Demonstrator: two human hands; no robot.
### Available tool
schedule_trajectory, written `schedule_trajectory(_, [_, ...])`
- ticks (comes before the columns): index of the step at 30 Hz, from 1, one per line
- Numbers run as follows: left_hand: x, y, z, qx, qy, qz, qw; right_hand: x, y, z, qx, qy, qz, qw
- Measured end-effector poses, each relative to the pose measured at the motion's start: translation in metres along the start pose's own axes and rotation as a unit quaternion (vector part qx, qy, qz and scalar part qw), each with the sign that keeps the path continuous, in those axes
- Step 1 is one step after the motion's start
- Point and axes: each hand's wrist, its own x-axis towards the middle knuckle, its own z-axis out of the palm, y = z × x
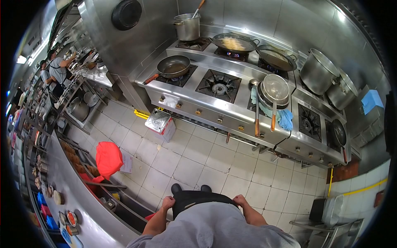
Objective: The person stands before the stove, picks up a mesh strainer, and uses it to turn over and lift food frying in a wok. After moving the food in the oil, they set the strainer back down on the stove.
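My left hand (168,202) is closed at the left side of my waist, its fingers curled against the edge of a black garment (202,200). On the other side, my right hand (239,200) is also closed, pinching at the same dark cloth. Small folds of cloth inside the fingers are hard to make out. Below the garment, two dark shoes (176,188) stand on the tiles. Neither hand touches the stove (194,94) ahead.
On the stove are a wok with food (233,43), a second wok (276,58), a frying pan (173,66), strainer (276,87) and tall pots (319,71). A metal tin (158,120) stands on the floor. A steel counter (82,198) and red bag (108,160) are left; co-workers (58,68) stand beyond.
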Motion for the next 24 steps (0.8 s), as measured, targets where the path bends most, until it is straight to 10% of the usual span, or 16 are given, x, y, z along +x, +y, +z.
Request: schedule_trajectory(24, [0.011,-0.005,0.006,0.005,-0.010,0.001,1.000,0.008,-0.002,-0.002,0.003,-0.004,-0.005,1.000])
